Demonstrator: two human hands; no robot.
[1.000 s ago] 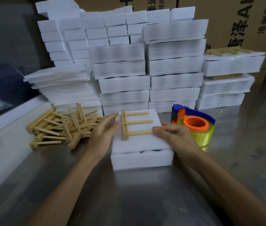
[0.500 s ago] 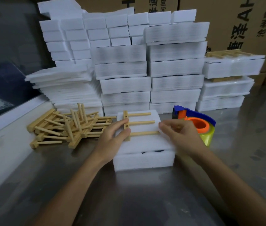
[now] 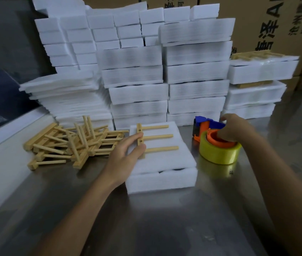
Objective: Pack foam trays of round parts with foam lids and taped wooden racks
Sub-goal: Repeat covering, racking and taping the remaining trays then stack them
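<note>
A white foam tray (image 3: 162, 180) with a foam lid (image 3: 166, 159) on it lies on the steel table in front of me. A wooden rack (image 3: 156, 136) with three pegs lies flat on the lid. My left hand (image 3: 123, 154) rests on the lid's left side, and its straight fingers touch the rack's crossbar. To the right stands a tape dispenser (image 3: 217, 145), orange and blue with a yellow roll. My right hand (image 3: 234, 130) grips its top, fingers curled into the orange core.
A loose heap of wooden racks (image 3: 72, 141) lies left of the tray. Stacks of white foam trays and lids (image 3: 165, 71) fill the back. Packed trays with racks on top (image 3: 261, 71) stand at the back right, before cardboard boxes (image 3: 276, 24).
My right hand has left the rack's peg ends and moved right onto the tape dispenser. My left hand has stayed at the rack's crossbar.
</note>
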